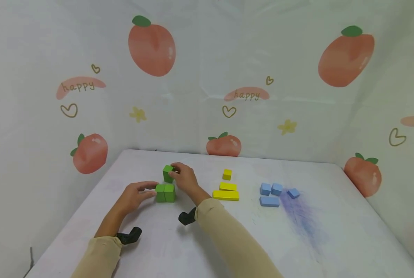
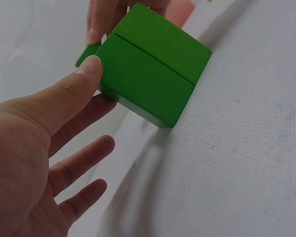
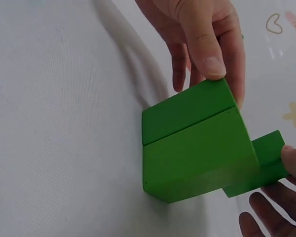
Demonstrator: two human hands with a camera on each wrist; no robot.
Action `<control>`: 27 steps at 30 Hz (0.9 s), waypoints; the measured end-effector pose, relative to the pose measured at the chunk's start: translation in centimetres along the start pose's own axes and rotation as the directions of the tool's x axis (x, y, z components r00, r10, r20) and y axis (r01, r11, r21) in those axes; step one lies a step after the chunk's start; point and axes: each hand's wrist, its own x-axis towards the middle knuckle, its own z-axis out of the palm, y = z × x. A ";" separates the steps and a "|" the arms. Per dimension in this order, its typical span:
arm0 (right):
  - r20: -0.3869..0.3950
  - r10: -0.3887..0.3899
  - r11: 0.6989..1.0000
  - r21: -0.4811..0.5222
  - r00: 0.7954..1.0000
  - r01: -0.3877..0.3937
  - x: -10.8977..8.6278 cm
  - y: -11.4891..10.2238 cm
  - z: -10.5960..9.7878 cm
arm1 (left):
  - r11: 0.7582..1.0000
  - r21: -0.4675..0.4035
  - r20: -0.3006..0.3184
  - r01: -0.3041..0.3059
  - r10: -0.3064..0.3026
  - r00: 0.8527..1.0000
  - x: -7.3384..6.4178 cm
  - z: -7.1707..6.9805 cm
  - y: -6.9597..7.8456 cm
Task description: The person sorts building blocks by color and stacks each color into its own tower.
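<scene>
- Over on the far left of the backdrop [image 1: 36,127], the word "happy" is lettered on a pink stroke, with hearts drawn near it
- The left hand [image 1: 133,196] comes next, its grip nearly as wide as the block is deep, thumb on the near side and a finger behind, remaining fingers spread; I'd guess so light a pinch is there to steady rather than lift
- At its fingertips stand two green blocks [image 1: 165,194], side by side and touching on the table [image 1: 165,247], perhaps squared up so they behave as one piece; I can read no brand or label on them
- Just behind them is a single green block [image 1: 167,174], though from here I can't tell whether its base meets the table
- The right hand [image 1: 185,177] pinches that block from the right, its grip closed down to the block's width, probably coming from that side to stay out of the other hand's way
- Further right lie a yellow cube [image 1: 227,175] and two yellow bars [image 1: 226,195], seemingly grouped by colour
- Past a second "happy", four blue blocks [image 1: 269,202] sit likewise together, one askew beside a purple-blue smear [image 1: 302,220]
- At the right edge, a third pink stroke is cut off, leaving only its first letters
</scene>
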 end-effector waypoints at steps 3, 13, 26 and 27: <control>0.002 -0.017 1.000 0.009 1.000 0.017 -0.2 -0.3 -0.3 | 1.000 0.003 0.005 0.004 -0.004 1.000 0.0 0.0 0.0; 0.015 -0.082 0.996 0.038 0.997 0.081 -1.6 -1.2 -1.5 | 1.000 -0.006 -0.005 -0.014 0.014 1.000 -0.1 -0.1 0.1; 0.075 -0.181 0.983 0.053 0.981 0.177 -3.1 -1.9 -2.2 | 1.000 0.003 0.011 0.012 -0.012 1.000 0.0 -0.1 0.3; 0.080 -0.181 0.983 0.051 0.980 0.177 -3.2 -1.9 -2.2 | 1.000 0.003 0.009 0.012 -0.012 1.000 0.0 -0.1 0.3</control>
